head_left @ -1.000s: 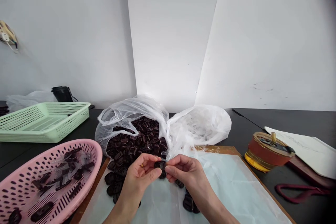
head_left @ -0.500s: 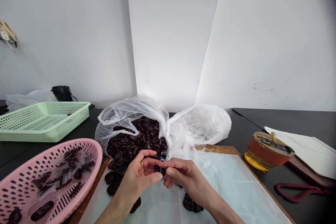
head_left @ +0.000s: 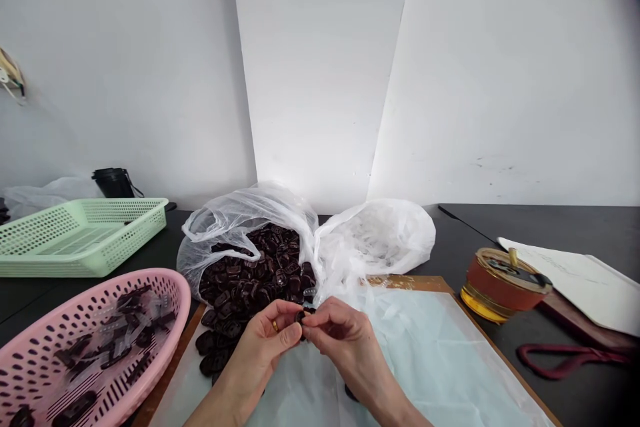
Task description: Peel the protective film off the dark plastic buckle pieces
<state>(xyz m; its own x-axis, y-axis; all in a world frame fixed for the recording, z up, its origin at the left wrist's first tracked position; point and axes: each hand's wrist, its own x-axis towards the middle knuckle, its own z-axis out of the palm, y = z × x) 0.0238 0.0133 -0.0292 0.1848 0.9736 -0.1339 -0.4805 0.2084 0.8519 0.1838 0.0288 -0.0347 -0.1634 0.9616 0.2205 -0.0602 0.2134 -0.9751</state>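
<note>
Head view. The left hand (head_left: 265,343) and right hand (head_left: 340,340) meet fingertip to fingertip low at centre, above a pale sheet (head_left: 430,360) laid on a wooden board (head_left: 500,353). Both hands are pinched narrow on one small dark piece (head_left: 301,315), held between thumbs and forefingers; most of the piece is hidden by the fingers. A ring shows on the left hand.

Just beyond the hands, an open clear bag (head_left: 240,220) holds a heap of like dark pieces (head_left: 250,273), some spilled onto the sheet near the left wrist. A second bag (head_left: 385,233), crumpled, lies touching it on the right.

On the left, a pink basket (head_left: 173,293) holds several dark pieces. Behind it stands a green basket (head_left: 80,240), with a black cup (head_left: 113,181) behind that.

On the right of the dark surface (head_left: 575,227): a round red-and-gold tin (head_left: 500,283), white papers (head_left: 575,277), and a dark red cord (head_left: 565,357). White wall panels stand behind.
</note>
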